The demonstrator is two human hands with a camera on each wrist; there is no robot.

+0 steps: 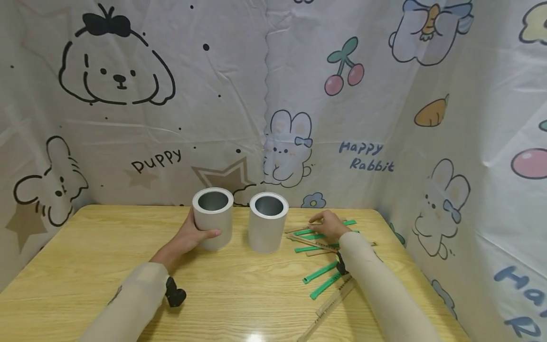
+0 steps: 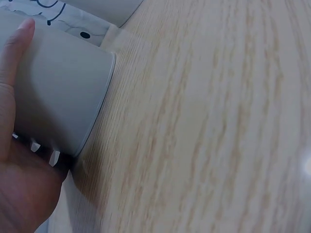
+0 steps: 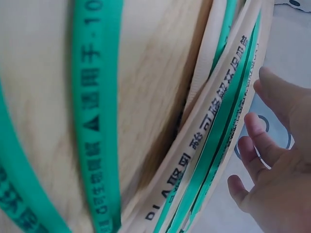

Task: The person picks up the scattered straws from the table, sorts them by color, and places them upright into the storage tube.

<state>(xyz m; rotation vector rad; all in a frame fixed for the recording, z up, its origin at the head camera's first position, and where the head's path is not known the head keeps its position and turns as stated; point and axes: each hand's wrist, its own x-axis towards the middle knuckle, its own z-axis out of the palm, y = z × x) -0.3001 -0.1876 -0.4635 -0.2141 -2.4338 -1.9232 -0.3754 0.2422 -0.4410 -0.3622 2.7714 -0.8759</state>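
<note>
Right now the left hand (image 1: 188,237) grasps one white canister (image 1: 215,221), its thumb laid across the front wall and the other fingers partly hidden behind. That held canister stands about upright to the left of the unheld canister (image 1: 267,233), with a narrow gap between the two. Both are cylinders with thick white rims and grey insides.

To the right of the unheld canister lies a loose spread of wrapped straws, some green-wrapped straws (image 1: 326,286) and some pale-wrapped straws (image 3: 194,138), crossing one another at several angles. The nearest ends come close to the unheld canister's right side; others lie farther right and toward the person, clearly nearer than its base. Black Chinese characters and the letters "PLA" show on the wrappers in the right wrist view.

The right hand (image 1: 331,225) is over the far part of that spread, also to the right of the unheld canister. Its fingers are parted and loosely bent, released rather than grasping a straw; whether a fingertip touches one, I cannot tell.

Beneath the unheld canister is a wood-grain table (image 1: 239,294). Behind it hangs a pale cloth (image 1: 239,95) printed with animals, cherries and the words "puppy" and "Happy Rabbit".
</note>
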